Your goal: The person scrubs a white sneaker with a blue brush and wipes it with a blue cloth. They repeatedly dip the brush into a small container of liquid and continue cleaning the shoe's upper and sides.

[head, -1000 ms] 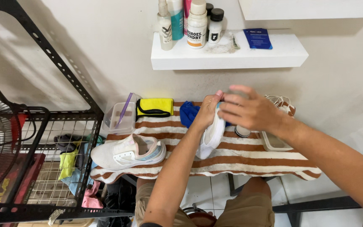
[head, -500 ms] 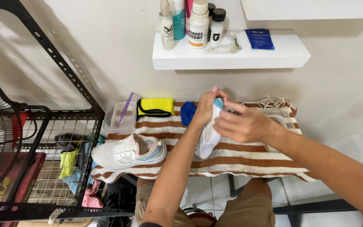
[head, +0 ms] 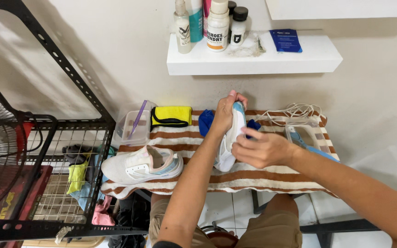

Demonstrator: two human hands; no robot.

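White mesh sneaker with a light-blue heel (head: pixel 230 138) stands on end near the back edge of the brown-and-white striped towel-covered table (head: pixel 253 177). Left hand (head: pixel 226 112) is wrapped around its heel. Right hand (head: pixel 258 149), fingers curled, presses its side. Matching white sneaker (head: pixel 141 165) lies at the front left corner.

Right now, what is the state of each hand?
Left hand: closed, holding the white shoe upright.
Right hand: fingers curled against the shoe's side; grip cannot be told.
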